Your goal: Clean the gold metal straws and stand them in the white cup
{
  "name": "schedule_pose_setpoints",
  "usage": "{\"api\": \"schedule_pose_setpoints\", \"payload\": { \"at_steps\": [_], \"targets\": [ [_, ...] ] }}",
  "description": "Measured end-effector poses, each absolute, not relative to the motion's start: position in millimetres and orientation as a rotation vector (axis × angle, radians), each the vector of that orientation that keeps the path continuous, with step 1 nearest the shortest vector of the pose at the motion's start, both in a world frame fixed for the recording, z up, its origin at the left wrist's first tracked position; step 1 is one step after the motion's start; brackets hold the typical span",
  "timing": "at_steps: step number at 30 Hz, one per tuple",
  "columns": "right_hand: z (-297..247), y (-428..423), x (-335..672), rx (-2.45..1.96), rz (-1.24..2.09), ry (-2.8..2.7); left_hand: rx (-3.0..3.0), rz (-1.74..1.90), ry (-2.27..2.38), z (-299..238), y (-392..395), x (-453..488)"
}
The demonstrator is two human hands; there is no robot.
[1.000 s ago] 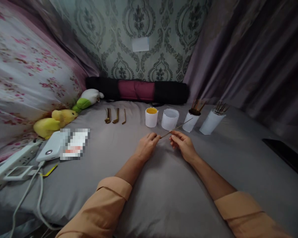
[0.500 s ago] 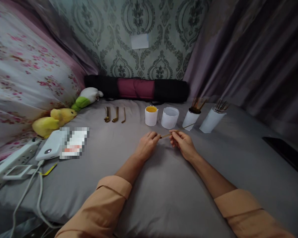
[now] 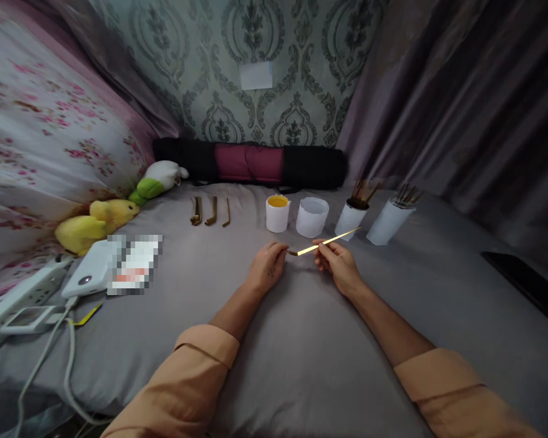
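Note:
My right hand (image 3: 340, 264) is closed in a pinch around a thin gold stick (image 3: 308, 249), which slants up to the right and shines brightly. Its lower left end is brown and slightly curved. At that end, my left hand (image 3: 268, 266) has its fingers pinched together; the very tip is hidden by them. Beyond the hands stand a white cup with yellow inside (image 3: 277, 218), a wider pale cup (image 3: 312, 219), and two tilted white holders (image 3: 349, 224) (image 3: 388, 225) with thin brown sticks. To the left lie small groups of bent gold sticks (image 3: 211, 212).
A black and maroon roll (image 3: 249, 163) lies along the wall. On the left are plush toys (image 3: 84, 228), a white device (image 3: 94, 271), a power strip (image 3: 27, 298) and loose cables (image 3: 70, 359). A dark flat object (image 3: 525, 285) lies at the right.
The stick now glints brightly where it looked dull before. My left fingers have drawn slightly left, showing more of its brown end. My right hand has barely moved.

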State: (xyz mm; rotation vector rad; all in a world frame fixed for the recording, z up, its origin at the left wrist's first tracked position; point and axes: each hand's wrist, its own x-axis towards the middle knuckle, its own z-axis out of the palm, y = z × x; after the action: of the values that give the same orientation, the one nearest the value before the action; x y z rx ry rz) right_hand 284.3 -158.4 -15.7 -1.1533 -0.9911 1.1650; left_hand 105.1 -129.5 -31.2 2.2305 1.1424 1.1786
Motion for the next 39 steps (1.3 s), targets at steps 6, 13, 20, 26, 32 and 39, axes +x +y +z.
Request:
{"api": "schedule_pose_setpoints", "payload": {
  "at_steps": [6, 13, 20, 26, 32, 39],
  "targets": [
    [-19.1, -156.0, 285.7, -1.182, 1.092, -1.005, 1.742, 1.137, 1.173, -24.0, -130.7, 109.7],
    [-24.9, -152.8, 288.0, -1.202, 1.024, -1.032, 1.205, 1.012, 1.009, -16.4, -135.1, 115.3],
    [-21.9, -154.7, 287.1, -1.213, 1.002, -1.036, 0.963, 0.868, 0.875, -17.6, -136.7, 117.8],
    [-19.5, -156.0, 286.5, -1.229, 1.008, -1.023, 0.873, 0.787, 0.765, -14.0, -140.9, 118.1],
    [-19.3, -157.0, 285.9, -1.218, 1.027, -1.035, 0.798, 0.734, 0.730, -14.5, -141.9, 119.2],
    [-14.5, -158.8, 283.6, -1.222, 1.041, -1.037, 0.789, 0.711, 0.703, -16.9, -141.9, 118.4]
  ]
}}
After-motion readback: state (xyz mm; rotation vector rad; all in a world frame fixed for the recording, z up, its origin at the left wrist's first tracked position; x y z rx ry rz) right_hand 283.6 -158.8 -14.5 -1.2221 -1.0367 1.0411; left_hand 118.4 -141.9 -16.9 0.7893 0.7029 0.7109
